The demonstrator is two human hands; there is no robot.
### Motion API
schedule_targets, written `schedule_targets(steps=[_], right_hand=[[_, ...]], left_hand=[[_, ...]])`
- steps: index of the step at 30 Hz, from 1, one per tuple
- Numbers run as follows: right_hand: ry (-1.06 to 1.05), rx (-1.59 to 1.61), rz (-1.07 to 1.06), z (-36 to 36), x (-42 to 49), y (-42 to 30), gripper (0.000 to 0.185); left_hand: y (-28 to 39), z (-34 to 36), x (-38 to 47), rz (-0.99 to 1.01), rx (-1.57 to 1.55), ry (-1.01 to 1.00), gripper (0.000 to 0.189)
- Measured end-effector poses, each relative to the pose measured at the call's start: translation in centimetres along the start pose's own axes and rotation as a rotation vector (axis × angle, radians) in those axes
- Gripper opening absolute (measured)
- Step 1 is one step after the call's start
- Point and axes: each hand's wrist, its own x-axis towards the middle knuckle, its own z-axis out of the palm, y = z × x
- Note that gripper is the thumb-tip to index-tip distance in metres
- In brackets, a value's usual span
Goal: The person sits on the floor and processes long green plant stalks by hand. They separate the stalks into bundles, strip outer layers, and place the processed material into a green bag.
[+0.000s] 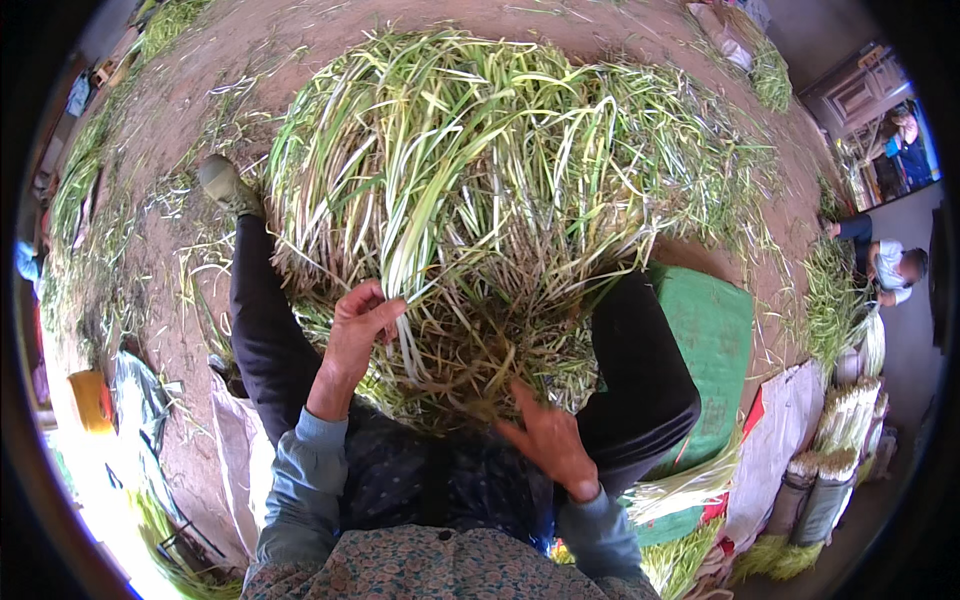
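My left hand (364, 319) grips a small bunch of pale, long-leaved stalks (409, 251), pinched between thumb and fingers. Its green leaf tips extend away from me over a large heap of similar stalks (480, 142), and a few white ends hang below my fist. Over my lap, my right hand (551, 439) is blurred by motion, with finger and thumb apart and nothing plainly held. Brown, dry plant litter (465, 375) lies between my legs, just beside the right fingertips.
A green woven sack (712, 322) lies by my right knee, with trimmed pale stalks (682, 487) near its lower end. Wrapped bundles (821, 495) stand farther right. Another person (892, 266) sits by a smaller green pile (829, 300). Leaf scraps litter the brown floor (165, 247).
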Motion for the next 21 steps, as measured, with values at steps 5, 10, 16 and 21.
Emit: schedule_targets(steps=[5,10,16,21], right_hand=[[0.153,1.022,0.066,-0.4,8.6,-4.8,0.039],[0.272,1.152,-0.039,3.0,11.8,-4.7,0.026],[0.221,1.222,0.049,3.9,11.8,-3.7,0.016],[0.338,1.603,0.117,3.2,10.6,-4.0,0.014]], left_hand=[[0.3,1.7,-1.3,-0.001,0.057,-0.173,0.009],[0.0,2.6,-1.6,-0.011,0.068,-0.274,0.006],[-1.5,2.3,-1.4,0.008,0.152,-0.287,0.007],[-2.1,2.7,-1.7,-0.151,0.027,-0.232,0.009]])
